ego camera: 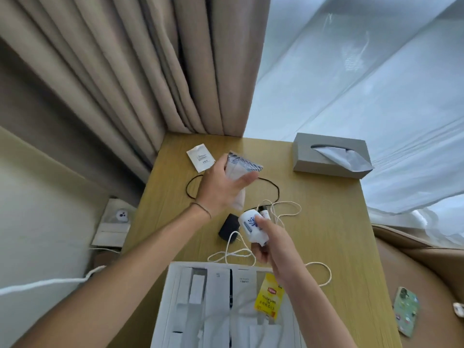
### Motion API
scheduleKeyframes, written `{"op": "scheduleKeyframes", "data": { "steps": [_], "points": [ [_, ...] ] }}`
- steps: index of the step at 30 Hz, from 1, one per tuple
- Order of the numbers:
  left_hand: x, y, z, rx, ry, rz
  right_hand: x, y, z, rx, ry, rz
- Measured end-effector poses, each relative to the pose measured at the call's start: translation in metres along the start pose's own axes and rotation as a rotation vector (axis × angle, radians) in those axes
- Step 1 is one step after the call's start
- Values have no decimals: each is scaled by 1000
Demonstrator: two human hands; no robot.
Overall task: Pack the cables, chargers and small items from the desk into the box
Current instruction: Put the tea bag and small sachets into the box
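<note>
My left hand [221,187] holds a bundle of blue-and-white plastic packets [242,165] above the middle of the wooden desk [326,222]. My right hand [271,242] grips a small white bottle with a blue print [252,226] just beyond the box. The white box [173,285] sits at the desk's near edge, with a yellow tea bag packet [270,295] and white dividers inside. On the desk lie a black charger [228,228], a white cable [286,212], a black cord loop [190,189] and a white sachet [200,156].
A grey tissue box [326,156] stands at the desk's far right corner. Beige curtains [150,71] hang behind the desk, with a sheer white one to the right. A phone in a green case [406,310] lies on a brown seat to the right. A wall socket [120,217] sits left of the desk.
</note>
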State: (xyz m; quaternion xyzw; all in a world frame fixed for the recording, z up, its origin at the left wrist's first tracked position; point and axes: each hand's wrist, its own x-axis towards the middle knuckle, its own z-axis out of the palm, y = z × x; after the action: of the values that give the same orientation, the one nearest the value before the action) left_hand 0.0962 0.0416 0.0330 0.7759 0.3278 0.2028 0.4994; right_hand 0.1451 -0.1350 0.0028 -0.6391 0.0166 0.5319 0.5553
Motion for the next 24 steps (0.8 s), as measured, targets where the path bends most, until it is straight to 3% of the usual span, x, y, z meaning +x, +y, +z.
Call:
{"op": "scheduleKeyframes", "data": {
  "steps": [6,11,17,24],
  "points": [
    [-71,-19,-35,-14,98,-174,-31,32,11,-422,-210,-100],
    [-124,-44,-62,16,181,-331,-45,59,18,-829,-262,-136],
    [-197,-71,-78,-39,168,-467,-48,94,38,-1235,-374,-275],
    [-249,-82,-85,-132,241,-557,-49,128,66,-1514,-415,-268]
  ]
}}
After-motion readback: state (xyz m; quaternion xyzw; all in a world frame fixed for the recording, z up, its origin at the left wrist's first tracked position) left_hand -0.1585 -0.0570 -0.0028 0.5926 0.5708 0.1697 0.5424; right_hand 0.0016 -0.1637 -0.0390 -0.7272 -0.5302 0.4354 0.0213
